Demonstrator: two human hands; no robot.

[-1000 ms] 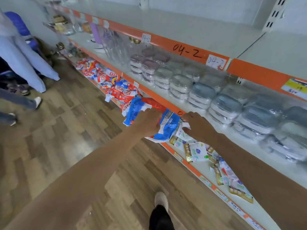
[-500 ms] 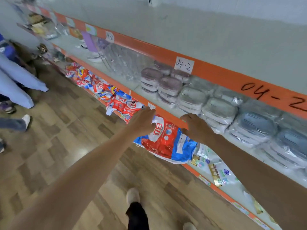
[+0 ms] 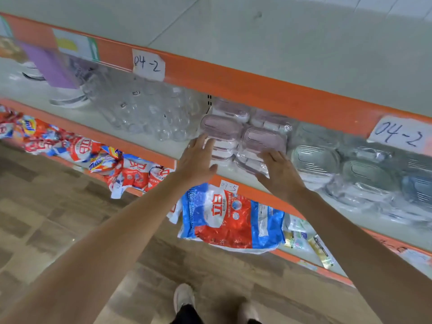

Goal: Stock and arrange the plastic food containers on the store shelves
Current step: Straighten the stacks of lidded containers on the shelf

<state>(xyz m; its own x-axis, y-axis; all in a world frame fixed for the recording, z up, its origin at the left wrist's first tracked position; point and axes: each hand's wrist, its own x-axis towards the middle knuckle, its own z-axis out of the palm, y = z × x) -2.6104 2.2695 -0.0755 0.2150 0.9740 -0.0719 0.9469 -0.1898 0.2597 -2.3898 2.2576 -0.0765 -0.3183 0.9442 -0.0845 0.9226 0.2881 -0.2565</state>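
A: What is nearest to the camera?

B: Two white shoes (image 3: 183, 298) on the wooden floor (image 3: 53, 220). Above them both bare forearms reach forward to the shelves.

A: And on the lowest shelf?

B: A red and blue bag (image 3: 230, 219) lies there and hangs over the orange edge, under the arms. No hand touches it. To its left lies a row of crumpled red packets (image 3: 77, 148), and to its right some small flat packets (image 3: 301, 237).

A: How is the grip of each hand?

B: The left hand (image 3: 195, 161) is open, with fingers straight and spread. Its fingertips (image 3: 203, 140) are at the front of the left pink container stack (image 3: 221, 134), but I cannot tell if they touch it. The right hand (image 3: 279, 174) is also open and flat, and its fingers reach the wrapped front of the right pink container stack (image 3: 261, 146). Neither hand holds anything.

A: Where are the containers exactly?

B: On the middle shelf (image 3: 145, 136), in clear wrap, two pink stacks side by side. More pink ones stand behind them. To the right are the grey-green container stacks (image 3: 315, 157), close together.

A: And farther?

B: Left of the pink stacks stand clear glass jars (image 3: 149, 111). Above, the orange shelf strip (image 3: 245, 87) carries a paper label (image 3: 148, 64) with "04-2".
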